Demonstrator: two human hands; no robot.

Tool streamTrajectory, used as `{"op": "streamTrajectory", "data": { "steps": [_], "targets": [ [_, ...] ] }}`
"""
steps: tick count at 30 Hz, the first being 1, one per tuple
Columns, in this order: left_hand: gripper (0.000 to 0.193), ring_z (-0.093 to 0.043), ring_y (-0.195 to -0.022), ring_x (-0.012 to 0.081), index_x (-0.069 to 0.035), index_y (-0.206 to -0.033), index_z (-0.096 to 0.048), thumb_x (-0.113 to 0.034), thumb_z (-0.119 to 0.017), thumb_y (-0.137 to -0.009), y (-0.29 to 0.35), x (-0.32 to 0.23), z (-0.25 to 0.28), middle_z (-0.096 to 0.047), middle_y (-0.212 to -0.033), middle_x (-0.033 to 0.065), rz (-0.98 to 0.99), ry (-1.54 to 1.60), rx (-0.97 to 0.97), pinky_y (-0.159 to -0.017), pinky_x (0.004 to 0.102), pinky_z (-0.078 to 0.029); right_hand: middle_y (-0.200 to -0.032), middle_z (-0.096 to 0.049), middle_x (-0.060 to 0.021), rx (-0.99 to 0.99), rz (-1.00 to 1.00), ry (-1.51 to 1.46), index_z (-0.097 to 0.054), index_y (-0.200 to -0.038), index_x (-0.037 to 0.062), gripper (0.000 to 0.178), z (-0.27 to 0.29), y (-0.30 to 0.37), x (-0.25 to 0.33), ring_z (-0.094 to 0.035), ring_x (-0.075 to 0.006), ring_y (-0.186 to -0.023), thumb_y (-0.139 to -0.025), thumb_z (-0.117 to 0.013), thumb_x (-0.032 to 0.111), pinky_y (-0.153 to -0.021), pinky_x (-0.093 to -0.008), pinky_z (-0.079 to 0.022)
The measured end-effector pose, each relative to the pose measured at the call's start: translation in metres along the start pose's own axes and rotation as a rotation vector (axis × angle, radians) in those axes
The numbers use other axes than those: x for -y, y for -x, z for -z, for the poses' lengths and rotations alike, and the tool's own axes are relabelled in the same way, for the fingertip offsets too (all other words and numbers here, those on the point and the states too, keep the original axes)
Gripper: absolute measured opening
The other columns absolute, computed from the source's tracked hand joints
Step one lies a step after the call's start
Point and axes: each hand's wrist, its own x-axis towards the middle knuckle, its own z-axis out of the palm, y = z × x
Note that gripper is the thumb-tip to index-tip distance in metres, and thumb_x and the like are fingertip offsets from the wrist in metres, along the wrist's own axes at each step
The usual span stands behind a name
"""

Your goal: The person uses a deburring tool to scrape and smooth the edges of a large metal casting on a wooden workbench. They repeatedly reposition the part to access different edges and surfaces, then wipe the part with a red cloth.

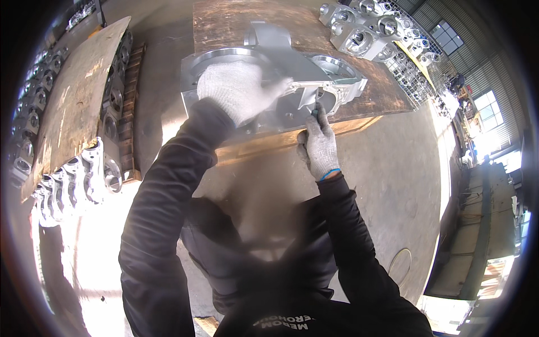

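2 gloved hands, left [238,90] and right [320,147], work a grey metal casting [281,62].

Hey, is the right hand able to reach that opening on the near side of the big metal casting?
Probably yes. The right hand already holds a small tool whose tip is at the opening of the grey casting, and nothing lies between them. The left hand rests flat on top, off to the side.

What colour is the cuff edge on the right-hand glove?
Blue, on the right hand's grey-white glove, seen in the head view.
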Motion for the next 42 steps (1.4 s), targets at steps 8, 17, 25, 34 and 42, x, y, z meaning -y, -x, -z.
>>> {"op": "streamTrajectory", "data": {
  "steps": [8,17,25,34,42],
  "targets": [
    [0.071,-0.071,-0.063,0.0277,-0.009,-0.078,-0.079,-0.068,-0.05,-0.105,0.0,0.0,-0.005,-0.072,-0.066,0.01,0.047,-0.178,-0.036,-0.063,0.0435,-0.058,-0.072,-0.053,0.0001,0.066,0.127,0.245,-0.028,-0.173,0.0179,0.066,0.03,-0.013,-0.026,-0.045,-0.0079,-0.049,-0.113,-0.052,0.026,-0.041,-0.025,-0.034],
    [0.063,-0.074,-0.074,0.0296,-0.01,-0.104,-0.078,-0.068,-0.054,-0.104,-0.002,-0.002,0.004,-0.075,-0.078,0.0108,0.036,-0.072,0.058,-0.069,0.0429,-0.059,-0.07,-0.045,0.0031,-0.016,0.003,-0.038,-0.04,-0.167,0.0162,0.058,0.012,-0.02,-0.017,-0.042,-0.0068,-0.05,-0.112,-0.054,0.025,-0.044,-0.0227,-0.032],
    [0.058,-0.074,-0.077,0.0315,-0.01,-0.096,-0.079,-0.059,-0.052,-0.107,0.001,-0.007,0.007,-0.077,-0.082,0.01,0.037,0.012,0.037,-0.074,0.0462,-0.059,-0.068,-0.045,0.0032,0.01,0.045,-0.009,-0.036,-0.17,0.0158,0.059,0.027,-0.023,-0.026,-0.04,-0.007,-0.049,-0.113,-0.051,0.025,-0.042,-0.0241,-0.032],
    [0.057,-0.074,-0.078,0.0328,-0.008,-0.097,-0.078,-0.058,-0.053,-0.105,-0.002,-0.008,0.011,-0.076,-0.08,0.0117,0.036,0.001,0.108,-0.074,0.0475,-0.059,-0.067,-0.046,0.002,-0.015,-0.123,-0.022,-0.037,-0.169,0.0133,0.061,0.037,-0.033,-0.037,-0.041,-0.0075,-0.048,-0.111,-0.052,0.025,-0.041,-0.0252,-0.031],
    [0.057,-0.075,-0.083,0.0336,-0.006,-0.099,-0.078,-0.057,-0.054,-0.105,0.0,-0.008,0.014,-0.076,-0.082,0.0126,0.021,0.027,0.127,-0.076,0.0488,-0.059,-0.068,-0.047,0.0015,-0.076,-0.132,0.215,-0.033,-0.171,0.0189,0.063,0.028,-0.001,-0.019,-0.042,-0.0083,-0.048,-0.112,-0.054,0.028,-0.041,-0.0249,-0.031]
  ]
}}
